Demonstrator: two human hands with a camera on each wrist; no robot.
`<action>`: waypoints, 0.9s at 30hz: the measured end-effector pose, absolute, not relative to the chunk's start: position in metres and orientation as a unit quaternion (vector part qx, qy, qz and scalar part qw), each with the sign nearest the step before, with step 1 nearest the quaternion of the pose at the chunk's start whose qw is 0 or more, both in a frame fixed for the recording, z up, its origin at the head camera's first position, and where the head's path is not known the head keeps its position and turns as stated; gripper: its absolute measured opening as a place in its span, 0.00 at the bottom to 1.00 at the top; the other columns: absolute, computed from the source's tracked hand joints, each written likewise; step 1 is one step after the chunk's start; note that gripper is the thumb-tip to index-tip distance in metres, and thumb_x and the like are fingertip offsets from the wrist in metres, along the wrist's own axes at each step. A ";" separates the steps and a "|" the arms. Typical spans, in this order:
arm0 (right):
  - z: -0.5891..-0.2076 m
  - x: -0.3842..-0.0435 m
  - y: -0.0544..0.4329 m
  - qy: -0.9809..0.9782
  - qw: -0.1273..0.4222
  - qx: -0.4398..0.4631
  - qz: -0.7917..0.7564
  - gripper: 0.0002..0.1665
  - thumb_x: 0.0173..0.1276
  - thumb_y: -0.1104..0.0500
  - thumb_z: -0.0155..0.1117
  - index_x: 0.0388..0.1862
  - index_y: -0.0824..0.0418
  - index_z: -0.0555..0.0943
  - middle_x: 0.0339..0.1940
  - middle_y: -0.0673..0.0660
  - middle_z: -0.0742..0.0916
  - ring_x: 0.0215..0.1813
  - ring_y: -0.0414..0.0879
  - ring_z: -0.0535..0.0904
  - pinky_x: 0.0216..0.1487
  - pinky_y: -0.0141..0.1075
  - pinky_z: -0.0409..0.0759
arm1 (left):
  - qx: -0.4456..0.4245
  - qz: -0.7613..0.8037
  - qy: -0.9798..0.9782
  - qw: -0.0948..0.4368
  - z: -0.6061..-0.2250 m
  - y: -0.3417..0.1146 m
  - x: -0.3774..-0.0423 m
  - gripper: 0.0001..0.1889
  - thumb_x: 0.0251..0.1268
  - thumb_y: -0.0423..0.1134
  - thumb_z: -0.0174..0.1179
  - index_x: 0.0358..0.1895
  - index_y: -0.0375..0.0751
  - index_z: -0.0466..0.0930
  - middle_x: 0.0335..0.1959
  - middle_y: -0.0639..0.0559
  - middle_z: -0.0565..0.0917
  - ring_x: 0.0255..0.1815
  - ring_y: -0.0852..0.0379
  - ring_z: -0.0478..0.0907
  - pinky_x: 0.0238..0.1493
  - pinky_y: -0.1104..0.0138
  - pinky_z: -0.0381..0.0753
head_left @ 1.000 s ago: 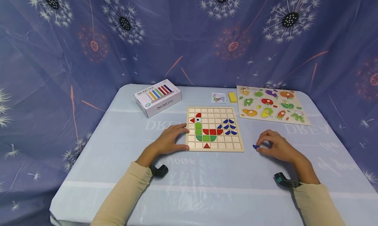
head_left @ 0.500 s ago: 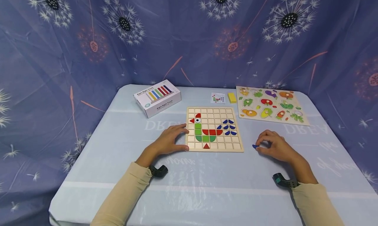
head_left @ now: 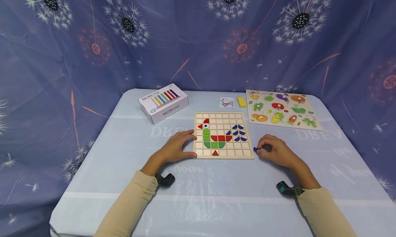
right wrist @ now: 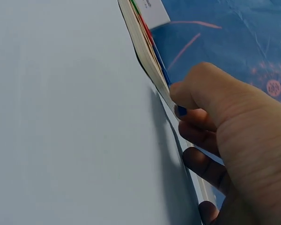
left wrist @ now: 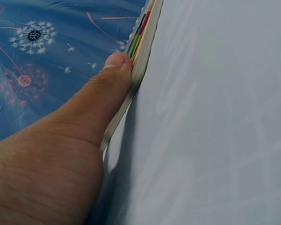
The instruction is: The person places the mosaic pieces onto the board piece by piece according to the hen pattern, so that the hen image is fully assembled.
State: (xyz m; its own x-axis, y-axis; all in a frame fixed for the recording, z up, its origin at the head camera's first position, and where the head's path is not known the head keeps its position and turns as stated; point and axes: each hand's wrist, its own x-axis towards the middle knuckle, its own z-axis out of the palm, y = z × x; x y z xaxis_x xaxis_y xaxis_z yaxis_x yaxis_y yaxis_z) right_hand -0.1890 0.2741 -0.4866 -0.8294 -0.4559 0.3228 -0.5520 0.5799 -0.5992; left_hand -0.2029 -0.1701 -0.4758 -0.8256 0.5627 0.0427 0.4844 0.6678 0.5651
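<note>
A square wooden grid board (head_left: 229, 152) lies on the table, its cells filled with red, green and blue pieces that form a bird. My left hand (head_left: 175, 146) rests at the board's left side, fingers touching the edge and thumb at the near corner. In the left wrist view, the left thumb (left wrist: 105, 93) lies against the board's rim. Just off the board's right edge, my right hand (head_left: 276, 151) pinches a small blue piece (head_left: 255, 149) between thumb and fingers. Most of that blue piece (right wrist: 181, 110) is hidden by fingers in the right wrist view.
Behind the board stand a white bead-toy box (head_left: 164, 103), a small picture card (head_left: 227, 103) and a yellow block (head_left: 241, 102). A wooden vegetable puzzle (head_left: 281, 109) lies at the back right. A patterned blue curtain (head_left: 185, 30) hangs behind the table.
My right hand has moved left with the blue piece, from the bare table towards the board's right edge. My left hand keeps its place on the board.
</note>
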 end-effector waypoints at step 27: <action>-0.480 -0.202 0.232 -0.918 0.036 0.220 0.329 0.12 0.56 0.62 0.80 0.29 0.50 0.83 0.50 0.55 0.80 0.58 0.58 0.71 0.55 0.57 0.62 | 0.287 0.276 0.914 0.076 -0.475 -0.171 -0.204 0.38 0.58 0.63 0.71 0.69 0.51 0.72 0.80 0.51 0.59 0.78 0.46 0.54 0.75 0.47 0.52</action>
